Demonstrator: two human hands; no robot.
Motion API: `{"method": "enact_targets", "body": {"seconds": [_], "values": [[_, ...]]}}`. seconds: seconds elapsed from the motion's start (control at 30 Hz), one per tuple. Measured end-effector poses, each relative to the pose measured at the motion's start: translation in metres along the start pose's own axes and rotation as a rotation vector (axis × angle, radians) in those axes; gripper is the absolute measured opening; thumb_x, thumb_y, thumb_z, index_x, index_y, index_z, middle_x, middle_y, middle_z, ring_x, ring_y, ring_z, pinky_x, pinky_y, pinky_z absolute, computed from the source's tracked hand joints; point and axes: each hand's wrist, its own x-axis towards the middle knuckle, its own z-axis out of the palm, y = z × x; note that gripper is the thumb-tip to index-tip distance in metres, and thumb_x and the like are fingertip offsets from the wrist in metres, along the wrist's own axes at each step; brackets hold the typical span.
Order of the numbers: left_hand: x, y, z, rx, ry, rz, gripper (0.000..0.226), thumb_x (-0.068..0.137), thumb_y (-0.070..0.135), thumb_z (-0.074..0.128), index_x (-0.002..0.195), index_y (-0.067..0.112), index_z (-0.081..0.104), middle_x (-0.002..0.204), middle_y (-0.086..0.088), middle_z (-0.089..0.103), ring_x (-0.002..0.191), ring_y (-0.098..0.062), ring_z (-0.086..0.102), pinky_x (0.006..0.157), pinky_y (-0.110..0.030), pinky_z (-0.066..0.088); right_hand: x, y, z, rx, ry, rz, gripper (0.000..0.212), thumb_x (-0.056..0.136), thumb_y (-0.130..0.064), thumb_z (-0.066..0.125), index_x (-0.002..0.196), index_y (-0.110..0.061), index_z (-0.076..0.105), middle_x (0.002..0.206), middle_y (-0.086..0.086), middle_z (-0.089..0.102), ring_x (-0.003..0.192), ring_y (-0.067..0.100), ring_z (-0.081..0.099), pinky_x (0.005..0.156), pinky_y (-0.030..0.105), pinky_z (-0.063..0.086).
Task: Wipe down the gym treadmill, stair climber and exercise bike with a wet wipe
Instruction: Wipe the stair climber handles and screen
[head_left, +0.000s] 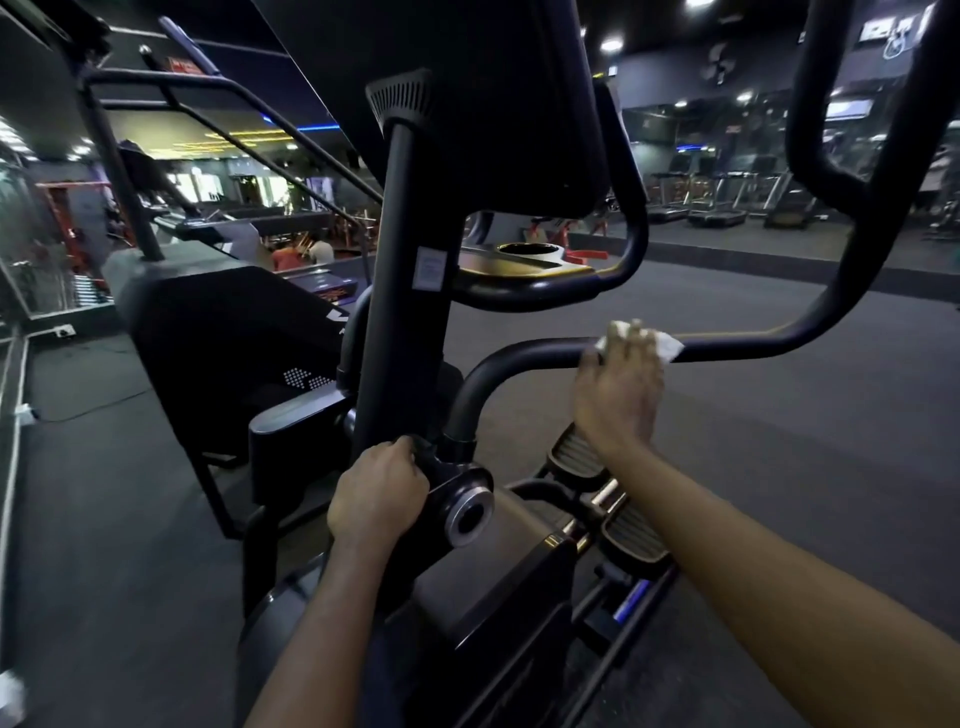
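Wiping the curved handlebar (535, 349) on this pedal machine. The right hand (621, 384) is wrapped over the bar with the wet wipe (667, 347) squashed under the fingers and white corners poking out either side, which should clean all round the tube in one pass. The left hand (376, 491) is clamped on the pivot joint (467, 512) at the foot of that arm, I'd guess to stop it swinging. No idea if the foot pedals (631, 535) below are done.
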Motion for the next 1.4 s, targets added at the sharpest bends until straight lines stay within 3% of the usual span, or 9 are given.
{"method": "enact_targets", "body": {"seconds": [0.1, 0.23, 0.33, 0.5, 0.7, 0.93, 1.17, 1.27, 1.4], "values": [[0.0, 0.001, 0.0, 0.003, -0.02, -0.015, 0.039, 0.091, 0.023, 0.037, 0.118, 0.038, 0.061, 0.104, 0.008, 0.064, 0.082, -0.021, 0.056, 0.07, -0.036, 0.043, -0.005, -0.003, 0.002, 0.124, -0.023, 0.124, 0.062, 0.108, -0.039, 0.036, 0.161, -0.011, 0.019, 0.17, 0.01, 0.006, 0.157, 0.027, -0.002, 0.127, 0.047, 0.009], [0.0, 0.004, -0.002, -0.008, -0.049, -0.038, 0.045, 0.091, 0.023, 0.037, 0.123, 0.045, 0.058, 0.106, 0.012, 0.061, 0.08, -0.019, 0.052, 0.071, -0.036, 0.042, -0.061, -0.039, 0.024, 0.25, -0.135, -0.267, 0.068, 0.107, -0.041, 0.025, 0.162, -0.016, -0.006, 0.167, 0.003, -0.021, 0.154, 0.022, -0.022, 0.128, 0.042, -0.001], [-0.001, 0.005, -0.004, 0.007, -0.07, -0.031, 0.044, 0.093, 0.023, 0.037, 0.125, 0.043, 0.058, 0.109, 0.01, 0.061, 0.08, -0.018, 0.05, 0.071, -0.036, 0.042, -0.094, -0.067, 0.04, 0.652, -0.293, -0.197, 0.079, 0.107, -0.035, 0.041, 0.159, -0.025, -0.019, 0.163, -0.01, -0.034, 0.15, 0.009, -0.029, 0.124, 0.025, -0.007], [0.0, 0.004, -0.006, 0.009, -0.059, -0.03, 0.045, 0.092, 0.02, 0.039, 0.126, 0.038, 0.06, 0.097, 0.011, 0.055, 0.077, -0.017, 0.047, 0.068, -0.035, 0.041, -0.105, -0.103, 0.04, 1.577, -0.369, 0.352, 0.071, 0.102, -0.043, 0.048, 0.158, -0.044, 0.006, 0.168, -0.006, 0.021, 0.153, 0.013, 0.024, 0.127, 0.045, 0.018], [-0.001, 0.005, -0.006, 0.008, -0.04, -0.046, 0.044, 0.09, 0.02, 0.039, 0.121, 0.039, 0.063, 0.089, 0.015, 0.05, 0.064, -0.008, 0.042, 0.062, -0.033, 0.038, -0.128, -0.088, 0.046, 1.333, -0.31, 0.557, 0.053, 0.099, -0.033, 0.057, 0.15, -0.031, 0.046, 0.141, -0.009, 0.058, 0.13, 0.008, 0.055, 0.116, 0.043, 0.04], [-0.003, 0.007, -0.006, 0.005, -0.036, -0.032, 0.042, 0.088, 0.017, 0.039, 0.119, 0.034, 0.063, 0.092, 0.011, 0.054, 0.072, -0.016, 0.048, 0.067, -0.034, 0.04, -0.098, -0.102, 0.038, 1.514, -0.194, 0.622, 0.02, 0.102, -0.029, 0.055, 0.112, -0.012, 0.059, 0.095, -0.001, 0.061, 0.094, 0.014, 0.061, 0.089, 0.032, 0.05], [-0.003, 0.007, -0.011, 0.006, -0.054, -0.016, 0.048, 0.087, 0.017, 0.037, 0.122, 0.039, 0.062, 0.109, 0.004, 0.066, 0.08, -0.021, 0.053, 0.071, -0.037, 0.041, -0.06, -0.104, 0.013, 1.759, 0.01, 0.666, 0.035, 0.104, -0.041, 0.046, 0.13, -0.018, 0.052, 0.124, -0.001, 0.064, 0.117, 0.016, 0.062, 0.101, 0.034, 0.045], [-0.004, 0.007, -0.013, -0.01, -0.046, -0.018, 0.047, 0.09, 0.018, 0.036, 0.122, 0.04, 0.062, 0.105, 0.009, 0.061, 0.081, -0.016, 0.052, 0.07, -0.035, 0.042, -0.071, -0.109, 0.012, 1.773, -0.114, 0.687, 0.042, 0.105, -0.041, 0.045, 0.134, -0.013, 0.058, 0.121, -0.002, 0.068, 0.117, 0.017, 0.062, 0.097, 0.031, 0.045], [0.0, 0.01, -0.015, -0.01, -0.007, 0.074, 0.038, 0.094, 0.011, 0.041, 0.119, 0.024, 0.066, 0.105, 0.006, 0.057, 0.097, -0.016, 0.055, 0.071, -0.033, 0.044, -0.043, -0.085, 0.0, 1.751, 0.093, 0.67, 0.034, 0.103, -0.047, 0.045, 0.121, -0.022, 0.058, 0.096, -0.012, 0.066, 0.09, 0.006, 0.061, 0.088, 0.03, 0.039]]}}
